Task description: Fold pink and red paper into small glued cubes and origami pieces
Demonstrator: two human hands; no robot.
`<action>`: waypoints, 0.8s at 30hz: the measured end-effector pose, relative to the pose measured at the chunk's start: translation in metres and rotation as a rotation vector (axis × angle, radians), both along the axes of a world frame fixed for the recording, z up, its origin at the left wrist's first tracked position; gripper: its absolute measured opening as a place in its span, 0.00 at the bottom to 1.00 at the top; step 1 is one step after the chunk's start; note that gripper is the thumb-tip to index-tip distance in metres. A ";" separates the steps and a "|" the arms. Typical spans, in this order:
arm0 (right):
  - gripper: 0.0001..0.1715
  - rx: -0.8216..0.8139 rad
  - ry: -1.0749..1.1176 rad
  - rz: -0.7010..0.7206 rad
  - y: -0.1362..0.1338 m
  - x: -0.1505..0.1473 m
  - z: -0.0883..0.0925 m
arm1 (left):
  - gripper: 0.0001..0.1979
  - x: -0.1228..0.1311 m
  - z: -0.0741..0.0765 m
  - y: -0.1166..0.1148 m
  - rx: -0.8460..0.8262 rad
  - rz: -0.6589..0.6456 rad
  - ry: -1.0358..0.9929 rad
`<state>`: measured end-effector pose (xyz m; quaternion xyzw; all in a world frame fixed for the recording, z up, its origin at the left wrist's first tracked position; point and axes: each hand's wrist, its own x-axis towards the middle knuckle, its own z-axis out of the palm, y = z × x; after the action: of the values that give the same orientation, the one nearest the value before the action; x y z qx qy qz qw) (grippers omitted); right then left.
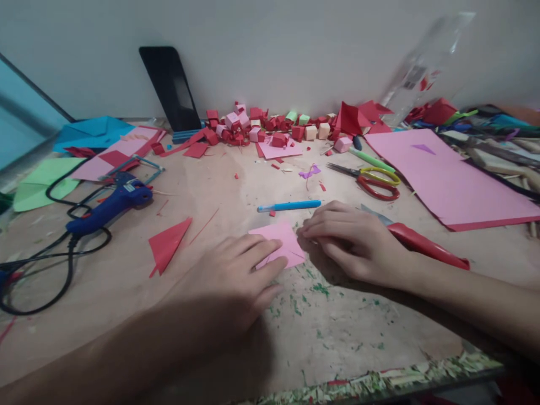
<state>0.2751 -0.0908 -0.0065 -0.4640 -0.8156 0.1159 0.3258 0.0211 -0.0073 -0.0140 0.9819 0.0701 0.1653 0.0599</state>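
A small pink paper square (287,239) lies flat near the middle of the table, with a crease or cut line across its lower right part. My left hand (240,275) rests on its left side with the fingers spread, pressing it against the surface. At the paper's right edge is my right hand (354,242), its fingers bent and drawn together; whatever they may hold is hidden. A blue pen (289,206) lies just beyond the paper. The red handle of a knife-like tool (426,244) passes behind my right wrist.
Scissors (375,181) and large pink sheets (455,185) lie at the right. A blue glue gun (109,208) with a looping cord and a red paper piece (169,244) are at the left. Paper cubes (242,121), a leaning phone (171,87) and a plastic bottle (422,70) line the wall.
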 end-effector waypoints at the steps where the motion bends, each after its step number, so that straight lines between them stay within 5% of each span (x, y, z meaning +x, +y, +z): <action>1: 0.13 -0.004 -0.033 -0.060 0.000 -0.001 -0.001 | 0.16 -0.001 -0.001 -0.002 0.004 0.009 0.006; 8: 0.09 -0.108 -0.091 -0.102 -0.005 -0.013 0.008 | 0.19 -0.006 -0.006 -0.020 -0.100 0.034 -0.033; 13: 0.05 -0.237 0.078 -0.211 -0.008 -0.016 0.011 | 0.15 -0.007 0.009 -0.020 -0.282 -0.053 -0.045; 18: 0.08 -0.339 0.264 -0.184 -0.013 -0.024 0.016 | 0.12 -0.008 0.026 -0.013 -0.250 0.193 -0.280; 24: 0.06 -0.346 0.457 -0.148 -0.017 -0.037 0.014 | 0.09 0.007 0.028 -0.012 -0.799 0.341 -0.055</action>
<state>0.2378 -0.1077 0.0076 -0.5328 -0.6532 0.3306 0.4245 0.0280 -0.0191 0.0140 0.8513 0.2880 0.1589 0.4087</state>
